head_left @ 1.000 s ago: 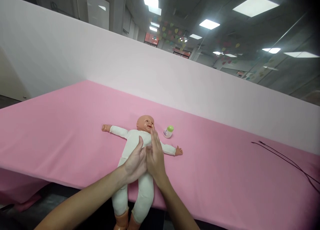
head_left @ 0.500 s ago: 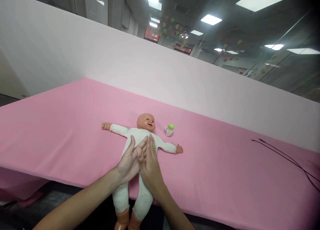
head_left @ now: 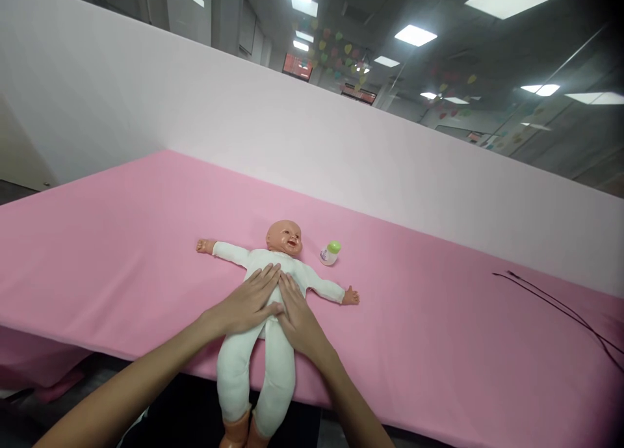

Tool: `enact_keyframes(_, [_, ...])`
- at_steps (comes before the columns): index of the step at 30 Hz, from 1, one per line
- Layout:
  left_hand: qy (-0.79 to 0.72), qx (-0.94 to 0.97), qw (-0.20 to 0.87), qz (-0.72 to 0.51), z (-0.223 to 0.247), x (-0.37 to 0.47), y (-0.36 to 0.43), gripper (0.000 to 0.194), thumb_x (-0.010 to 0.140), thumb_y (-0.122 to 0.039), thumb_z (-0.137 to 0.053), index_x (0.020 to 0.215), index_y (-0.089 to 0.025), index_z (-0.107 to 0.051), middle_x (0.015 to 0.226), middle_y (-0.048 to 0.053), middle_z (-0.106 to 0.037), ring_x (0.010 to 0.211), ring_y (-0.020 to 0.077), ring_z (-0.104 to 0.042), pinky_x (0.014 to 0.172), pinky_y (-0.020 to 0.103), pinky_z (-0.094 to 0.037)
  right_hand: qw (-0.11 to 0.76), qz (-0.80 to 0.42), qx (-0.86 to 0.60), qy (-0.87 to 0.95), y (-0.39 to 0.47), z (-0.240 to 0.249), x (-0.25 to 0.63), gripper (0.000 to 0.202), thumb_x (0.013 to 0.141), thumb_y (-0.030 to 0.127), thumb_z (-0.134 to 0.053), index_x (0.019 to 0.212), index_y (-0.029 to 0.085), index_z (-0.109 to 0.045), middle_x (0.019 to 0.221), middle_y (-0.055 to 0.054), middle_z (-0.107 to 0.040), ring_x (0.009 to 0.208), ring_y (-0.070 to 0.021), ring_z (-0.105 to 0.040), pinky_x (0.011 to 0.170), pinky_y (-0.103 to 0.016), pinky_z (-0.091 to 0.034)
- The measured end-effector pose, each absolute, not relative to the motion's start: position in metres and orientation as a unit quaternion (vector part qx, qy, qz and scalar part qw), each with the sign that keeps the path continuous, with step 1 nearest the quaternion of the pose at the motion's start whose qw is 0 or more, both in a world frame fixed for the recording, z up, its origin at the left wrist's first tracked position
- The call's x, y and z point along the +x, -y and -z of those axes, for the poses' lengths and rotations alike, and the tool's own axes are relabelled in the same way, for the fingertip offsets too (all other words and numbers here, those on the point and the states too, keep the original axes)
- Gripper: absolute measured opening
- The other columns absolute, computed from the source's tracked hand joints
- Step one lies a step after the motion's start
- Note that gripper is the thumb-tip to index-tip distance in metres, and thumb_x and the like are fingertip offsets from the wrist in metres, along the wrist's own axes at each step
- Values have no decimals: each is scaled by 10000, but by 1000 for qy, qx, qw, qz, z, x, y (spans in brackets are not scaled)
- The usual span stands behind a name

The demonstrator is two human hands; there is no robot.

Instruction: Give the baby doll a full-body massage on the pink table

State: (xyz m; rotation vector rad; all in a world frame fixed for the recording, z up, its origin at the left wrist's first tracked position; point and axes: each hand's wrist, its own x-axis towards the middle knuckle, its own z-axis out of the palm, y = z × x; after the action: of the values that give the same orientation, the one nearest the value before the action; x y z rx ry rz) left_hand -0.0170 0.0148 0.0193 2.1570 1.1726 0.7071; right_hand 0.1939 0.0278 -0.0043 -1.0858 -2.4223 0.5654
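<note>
A baby doll (head_left: pixel 284 237) with a bald head and a white cloth body lies face up on the pink-covered table (head_left: pixel 419 305), its arms spread and its feet over the front edge. My left hand (head_left: pixel 248 303) rests palm down on the doll's chest and belly, fingers stretched out. Beside it, my right hand (head_left: pixel 298 315) lies flat on the doll's other side, fingers extended, the fingertips of both hands close together. Neither hand grasps anything. To the right of the doll's head is a small bottle (head_left: pixel 330 253) with a green cap.
Thin dark cables (head_left: pixel 560 305) lie at the table's right side. A white partition (head_left: pixel 341 155) runs along the table's back edge, with a room and ceiling lights beyond it.
Both hands have come down from above the doll onto its torso. The left one has turned from palm up to palm down. The doll's legs look slightly shifted.
</note>
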Motion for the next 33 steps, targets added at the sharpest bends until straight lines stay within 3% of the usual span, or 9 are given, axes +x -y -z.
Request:
enact_keyframes(5, [-520,777,249,-253,-10,1,-44,826,1052,-627,-323,1671,-93,-203,1740,175,-82,1626,286,-32,1315,505,-51,233,-207,-437,843,-60,4,183,705,1081,517,-356,1675,165,-214,1738,-112,-201,1623,-266,-142,1321,-562,-146])
enact_keyframes(8, [-548,745,275,-264,-3,-12,-48,885,1036,-678,-317,1683,-102,-135,1740,173,-25,1622,307,10,1308,524,-60,257,-234,-498,794,-63,9,191,787,1068,608,-318,1674,118,-203,1741,-145,-175,1623,-284,-139,1317,-567,-151])
enact_keyframes(11, [-556,718,320,-272,3,-33,-34,904,1026,-688,-341,1690,-124,-102,1738,154,16,1616,324,9,1305,535,-78,257,-270,-532,760,-49,15,205,834,1055,653,-314,1686,138,-132,1753,-133,-113,1628,-290,-96,1316,-577,-137])
enact_keyframes(15, [-559,692,368,-271,1,-51,2,825,1044,-649,-340,1692,-170,-161,1740,108,-42,1613,314,-79,1310,514,-131,239,-296,-515,768,-15,15,218,773,1072,609,-341,1692,231,-77,1758,-59,-46,1627,-268,-38,1320,-573,-126])
enact_keyframes(19, [-521,739,354,-238,-7,-42,27,793,1060,-616,-331,1697,-191,-123,1741,96,-13,1614,292,-38,1314,499,-141,221,-276,-473,807,8,8,210,697,1092,536,-350,1687,261,-115,1750,-47,-100,1622,-270,-84,1318,-563,-180])
enact_keyframes(25, [-518,769,285,-243,-10,-3,-14,795,1064,-630,-276,1686,-147,-169,1747,139,-35,1622,280,-2,1317,509,-63,202,-232,-422,853,-29,-1,177,638,1106,446,-271,1682,187,-179,1744,-89,-170,1625,-254,-108,1322,-565,-155])
enact_keyframes(33, [-576,717,295,-260,5,-29,-49,948,1018,-729,-282,1683,-81,-89,1731,201,1,1614,339,7,1303,538,-98,289,-232,-521,769,-68,13,193,806,1050,655,-348,1660,134,-272,1720,-164,-247,1609,-324,-196,1298,-609,-181])
